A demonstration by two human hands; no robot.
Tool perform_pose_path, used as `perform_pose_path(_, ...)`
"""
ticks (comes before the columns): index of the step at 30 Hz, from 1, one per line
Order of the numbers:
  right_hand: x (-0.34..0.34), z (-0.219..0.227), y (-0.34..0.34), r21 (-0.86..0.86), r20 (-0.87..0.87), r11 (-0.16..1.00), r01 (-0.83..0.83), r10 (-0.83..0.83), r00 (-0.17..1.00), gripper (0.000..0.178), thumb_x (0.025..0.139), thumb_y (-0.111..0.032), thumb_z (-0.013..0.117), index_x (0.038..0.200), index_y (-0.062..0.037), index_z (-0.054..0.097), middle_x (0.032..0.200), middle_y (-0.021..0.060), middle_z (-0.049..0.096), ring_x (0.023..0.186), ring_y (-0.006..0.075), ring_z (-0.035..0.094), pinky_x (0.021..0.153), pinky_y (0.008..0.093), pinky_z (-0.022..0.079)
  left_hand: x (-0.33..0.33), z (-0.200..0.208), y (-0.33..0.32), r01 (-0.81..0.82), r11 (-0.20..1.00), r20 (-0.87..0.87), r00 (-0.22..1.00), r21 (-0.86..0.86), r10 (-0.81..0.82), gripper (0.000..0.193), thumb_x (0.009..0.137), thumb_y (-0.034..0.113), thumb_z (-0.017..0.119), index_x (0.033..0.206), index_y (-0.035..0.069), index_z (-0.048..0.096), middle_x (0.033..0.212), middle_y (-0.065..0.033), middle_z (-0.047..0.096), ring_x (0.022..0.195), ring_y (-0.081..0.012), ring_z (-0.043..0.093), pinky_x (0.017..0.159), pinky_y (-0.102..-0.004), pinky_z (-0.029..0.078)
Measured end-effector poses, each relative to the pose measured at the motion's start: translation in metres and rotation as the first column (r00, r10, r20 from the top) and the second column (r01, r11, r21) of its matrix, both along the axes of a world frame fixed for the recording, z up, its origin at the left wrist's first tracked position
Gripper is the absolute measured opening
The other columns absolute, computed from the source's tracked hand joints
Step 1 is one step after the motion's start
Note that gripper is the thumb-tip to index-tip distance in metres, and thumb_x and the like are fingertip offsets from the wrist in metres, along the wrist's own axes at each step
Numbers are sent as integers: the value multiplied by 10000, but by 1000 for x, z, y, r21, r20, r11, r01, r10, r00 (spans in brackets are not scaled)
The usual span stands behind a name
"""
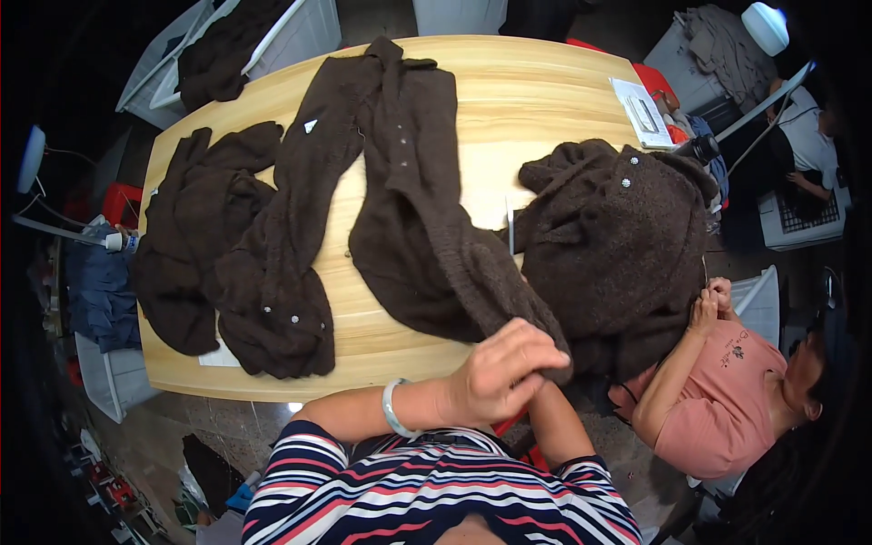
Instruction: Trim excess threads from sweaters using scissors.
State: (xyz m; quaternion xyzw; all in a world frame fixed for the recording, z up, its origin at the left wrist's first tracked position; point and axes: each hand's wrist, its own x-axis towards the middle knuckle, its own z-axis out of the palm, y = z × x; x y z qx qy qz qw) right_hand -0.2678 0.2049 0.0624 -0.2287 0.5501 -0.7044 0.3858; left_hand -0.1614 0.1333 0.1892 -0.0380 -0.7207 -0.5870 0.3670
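A dark brown knitted cardigan (409, 195) stretches from the far edge of the table toward me, with pale buttons and a small white label. My left hand (509, 372), a pale bangle on its wrist, is closed around the near end of the cardigan and lifts it at the table's front edge. The right forearm comes up beside it, but my right hand is hidden behind the left hand and the fabric. Another brown knit garment (609, 245), with shiny buttons, lies bunched to the right. More brown knitwear (209, 236) is heaped on the left.
The light wood table (518, 82) has a paper with a device (643, 113) at its far right corner. A co-worker in a pink shirt (718, 400) handles the right-hand garment's edge. Bins of clothes (309, 41) stand around; lamps (766, 27) flank both sides.
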Motion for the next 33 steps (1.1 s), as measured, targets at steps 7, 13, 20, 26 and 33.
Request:
perform_pose_path(7, -66, 105, 46, 139, -726, 898, 418, -194, 659, 624, 733, 135, 570, 1337, -6, 498, 1012, 81, 623, 858, 142, 595, 808, 283, 490, 51, 46, -107, -444, 743, -98, 882, -501, 461, 461, 620, -166, 684, 1033, 38, 657, 890, -100, 575, 800, -234, 579, 615, -310, 479)
perform_pose_path(13, -16, 134, 53, 489, -849, 860, 145, 431, 306, 563, 731, 30, 652, 1274, -34, 517, 1024, 171, 614, 889, 336, 616, 782, 392, 482, 79, -22, -159, -392, 486, -11, 787, -781, 617, 346, 658, -111, 641, 977, 19, 660, 1022, -128, 578, 946, -317, 555, 836, -406, 456)
perform_pose_path(20, 20, -5, 40, 828, -466, 556, -72, 753, 465, 495, 834, -151, 681, 1292, -107, 501, 1080, 209, 606, 916, 426, 626, 797, 482, 516, 95, -218, -78, -145, 743, 523, 623, -654, 582, 452, 697, 100, 739, 1134, 95, 624, 1391, -195, 440, 1332, -455, 345, 1089, -556, 320)
perform_pose_path(26, 12, 29, 35, 786, -502, 601, -144, 757, 417, 470, 852, -168, 672, 1289, -72, 528, 996, 217, 640, 880, 413, 638, 770, 469, 522, 100, -233, -42, -228, 753, 585, 507, -617, 633, 740, 796, 267, 738, 1445, 137, 408, 1559, -209, 206, 1445, -432, 157, 1141, -622, 117)
perform_pose_path(33, 38, 20, 0, 836, -477, 514, -193, 854, 209, 464, 850, -185, 656, 1284, -84, 528, 888, 192, 665, 775, 373, 662, 689, 451, 533, 102, -266, -93, -225, 697, 597, 381, -681, 706, 793, 785, 415, 719, 1461, 164, 390, 1557, -211, 206, 1453, -425, 122, 1144, -625, 85)
